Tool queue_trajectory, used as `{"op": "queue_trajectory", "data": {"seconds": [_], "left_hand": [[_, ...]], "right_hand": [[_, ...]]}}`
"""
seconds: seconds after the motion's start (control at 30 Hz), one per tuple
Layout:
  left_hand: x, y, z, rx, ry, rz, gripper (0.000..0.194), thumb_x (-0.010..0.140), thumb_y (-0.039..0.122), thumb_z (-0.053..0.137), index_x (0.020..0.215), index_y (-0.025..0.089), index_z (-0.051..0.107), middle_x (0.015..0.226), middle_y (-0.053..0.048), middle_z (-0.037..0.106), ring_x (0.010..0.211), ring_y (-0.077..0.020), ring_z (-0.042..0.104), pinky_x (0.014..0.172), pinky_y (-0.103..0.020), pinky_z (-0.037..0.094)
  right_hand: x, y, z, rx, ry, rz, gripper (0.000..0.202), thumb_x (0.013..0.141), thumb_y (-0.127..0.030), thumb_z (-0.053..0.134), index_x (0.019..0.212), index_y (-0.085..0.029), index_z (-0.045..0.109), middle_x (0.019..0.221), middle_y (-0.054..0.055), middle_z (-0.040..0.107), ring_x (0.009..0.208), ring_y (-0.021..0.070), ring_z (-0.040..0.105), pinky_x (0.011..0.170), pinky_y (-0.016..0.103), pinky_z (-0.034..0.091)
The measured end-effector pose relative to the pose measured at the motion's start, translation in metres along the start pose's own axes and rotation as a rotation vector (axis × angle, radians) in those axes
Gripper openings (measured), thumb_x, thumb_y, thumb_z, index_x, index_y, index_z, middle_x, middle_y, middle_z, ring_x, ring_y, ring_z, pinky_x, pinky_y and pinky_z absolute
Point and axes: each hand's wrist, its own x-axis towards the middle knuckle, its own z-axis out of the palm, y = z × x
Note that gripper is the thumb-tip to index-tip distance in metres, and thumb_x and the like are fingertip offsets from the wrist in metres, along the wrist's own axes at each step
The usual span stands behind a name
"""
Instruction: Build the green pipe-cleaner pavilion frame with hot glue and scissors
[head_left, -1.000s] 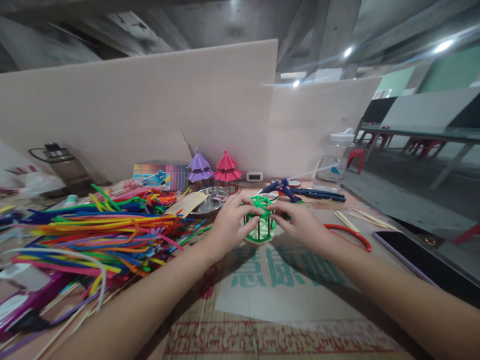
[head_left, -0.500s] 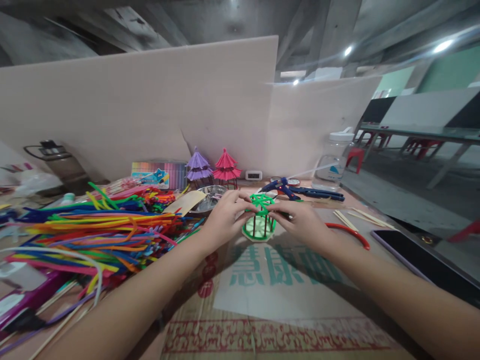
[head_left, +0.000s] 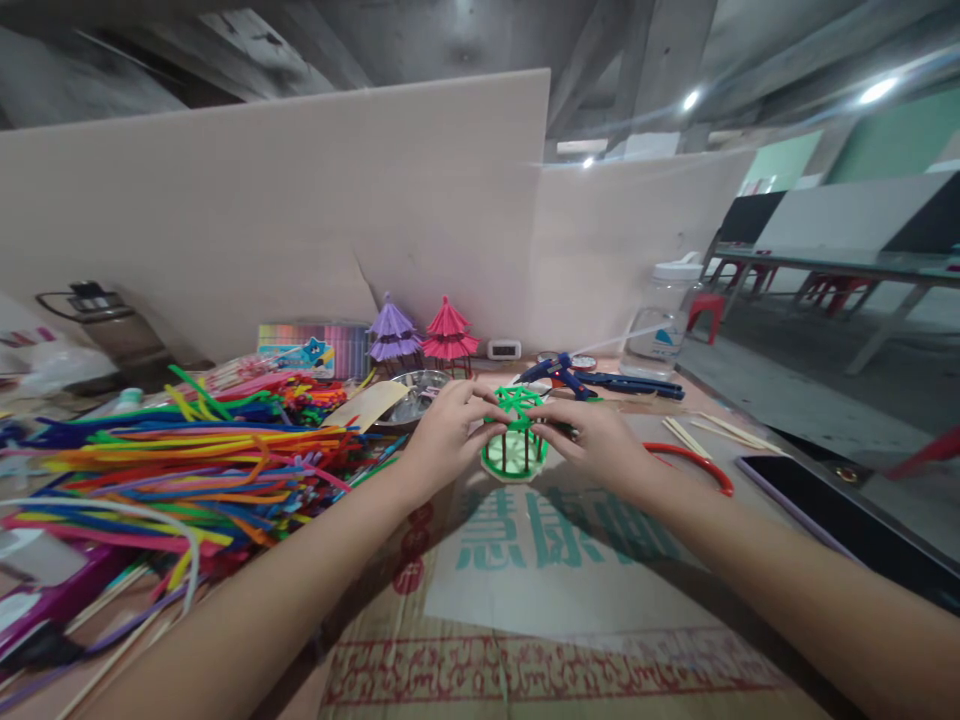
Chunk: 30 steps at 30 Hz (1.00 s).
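Between my hands stands a small green pavilion model [head_left: 515, 465], with a spoked green top frame [head_left: 519, 403], thin dark posts and a round pale green base edged in green. My left hand [head_left: 452, 430] pinches the left edge of the top frame between thumb and fingers. From the other side, my right hand [head_left: 589, 430] has its fingertips closed on the frame's right edge. The base rests on the printed cardboard [head_left: 420, 690], partly covered by a pale sheet.
A pile of colourful pipe cleaners [head_left: 202, 470] spreads at left. Behind are a purple pavilion [head_left: 394, 330], a red pavilion [head_left: 448, 330], a metal bowl [head_left: 427, 385] and a blue glue gun [head_left: 561, 374]. Red-handled pliers [head_left: 697, 455] and a phone [head_left: 840, 515] lie at right.
The whole view has shifted slightly. Both hands keep to the top frame's edges, and its green spokes appear tilted a little differently.
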Motion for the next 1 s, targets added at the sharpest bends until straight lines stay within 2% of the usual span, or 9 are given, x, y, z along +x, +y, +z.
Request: {"op": "queue_trajectory", "data": {"seconds": [0.17,0.3,0.37,0.5,0.57,0.63,0.77,0.9,1.0], "left_hand": [[0.003,-0.001,-0.005,0.006,-0.029,0.006,0.008,0.089,0.020,0.065,0.094,0.022,0.072,0.104,-0.005,0.064,0.103,-0.0211,0.058,0.093,-0.039,0.046],[0.004,-0.005,-0.011,0.009,-0.084,-0.015,0.007,0.089,0.019,0.064,0.090,0.022,0.071,0.105,-0.005,0.064,0.104,-0.0205,0.057,0.094,-0.039,0.045],[0.004,-0.007,-0.012,0.000,-0.094,-0.024,0.007,0.090,0.019,0.064,0.090,0.022,0.070,0.106,-0.005,0.063,0.104,-0.0206,0.057,0.095,-0.039,0.045],[0.003,-0.010,-0.013,-0.009,-0.108,-0.010,0.008,0.091,0.018,0.062,0.092,0.022,0.069,0.107,-0.005,0.062,0.106,-0.0201,0.056,0.096,-0.038,0.044],[0.003,-0.011,-0.013,-0.009,-0.113,-0.004,0.008,0.090,0.018,0.063,0.093,0.022,0.069,0.107,-0.005,0.062,0.106,-0.0203,0.056,0.097,-0.039,0.044],[0.003,-0.013,-0.015,-0.012,-0.122,-0.009,0.007,0.090,0.018,0.063,0.092,0.021,0.069,0.107,-0.005,0.062,0.106,-0.0207,0.056,0.096,-0.039,0.044],[0.005,-0.013,-0.018,-0.023,-0.145,-0.043,0.006,0.089,0.019,0.063,0.091,0.021,0.069,0.106,-0.006,0.062,0.104,-0.0213,0.056,0.093,-0.038,0.045],[0.006,-0.011,-0.020,-0.026,-0.159,-0.040,0.008,0.090,0.018,0.062,0.091,0.021,0.070,0.106,-0.006,0.062,0.104,-0.0216,0.056,0.093,-0.039,0.045],[0.006,-0.011,-0.020,-0.026,-0.158,-0.030,0.009,0.090,0.018,0.062,0.091,0.021,0.070,0.106,-0.006,0.063,0.104,-0.0215,0.056,0.095,-0.040,0.045]], "right_hand": [[0.002,0.005,-0.010,0.051,0.103,0.113,0.027,0.097,-0.035,0.048,0.104,-0.022,0.070,0.090,0.004,0.075,0.074,0.0178,0.066,0.067,0.029,0.048],[0.003,0.027,-0.006,0.061,0.184,0.191,0.021,0.093,-0.034,0.051,0.097,-0.020,0.066,0.084,0.004,0.071,0.073,0.0181,0.064,0.065,0.029,0.047],[0.002,0.042,0.001,0.036,0.150,0.217,0.018,0.092,-0.032,0.052,0.099,-0.019,0.064,0.088,0.005,0.071,0.077,0.0189,0.064,0.068,0.030,0.048],[-0.003,0.068,0.014,-0.043,-0.048,0.178,0.024,0.088,-0.021,0.055,0.109,-0.018,0.065,0.106,0.010,0.071,0.091,0.0211,0.066,0.080,0.035,0.051],[-0.006,0.076,0.016,-0.042,-0.146,0.113,0.022,0.083,-0.015,0.060,0.102,-0.021,0.070,0.107,0.008,0.071,0.100,0.0215,0.065,0.087,0.035,0.050],[-0.009,0.081,0.014,-0.046,-0.206,0.079,0.015,0.080,-0.013,0.063,0.088,-0.021,0.073,0.099,0.006,0.072,0.098,0.0212,0.065,0.087,0.034,0.050],[-0.012,0.087,0.009,-0.095,-0.213,0.099,0.013,0.083,-0.014,0.059,0.084,-0.018,0.072,0.094,0.009,0.072,0.086,0.0221,0.066,0.078,0.035,0.052],[-0.012,0.085,0.011,-0.126,-0.173,0.043,0.036,0.086,-0.010,0.055,0.116,-0.023,0.069,0.130,0.011,0.062,0.118,0.0241,0.059,0.098,0.042,0.047],[-0.012,0.077,0.016,-0.155,-0.192,-0.094,0.031,0.086,-0.011,0.056,0.109,-0.024,0.072,0.135,0.011,0.057,0.126,0.0258,0.053,0.103,0.045,0.043]]}}
